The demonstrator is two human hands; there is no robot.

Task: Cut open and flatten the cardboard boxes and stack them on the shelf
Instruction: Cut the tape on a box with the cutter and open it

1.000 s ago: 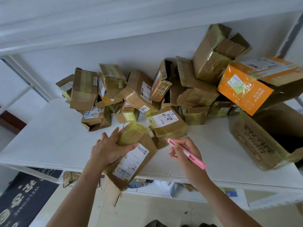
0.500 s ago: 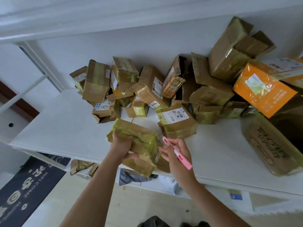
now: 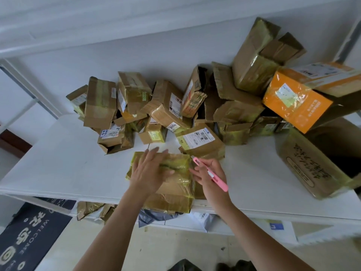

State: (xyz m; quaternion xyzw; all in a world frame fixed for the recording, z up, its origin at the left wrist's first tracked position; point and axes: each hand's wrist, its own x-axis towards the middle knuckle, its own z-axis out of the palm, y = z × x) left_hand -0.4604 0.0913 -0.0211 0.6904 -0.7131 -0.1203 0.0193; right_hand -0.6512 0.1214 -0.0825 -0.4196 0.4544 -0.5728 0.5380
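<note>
Flattened brown cardboard box wrapped in yellowish tape, lying flat at the front edge of the white shelf, just before a heap of unflattened taped boxes against the wall.

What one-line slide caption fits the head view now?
Left hand presses a taped box flat on the white shelf; right hand holds a pink cutter.

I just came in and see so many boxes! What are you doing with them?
A person is flattening boxes. The left hand presses flat on a taped box at the front of the white shelf. The right hand holds a pink cutter beside it. A pile of boxes waits behind.
</note>
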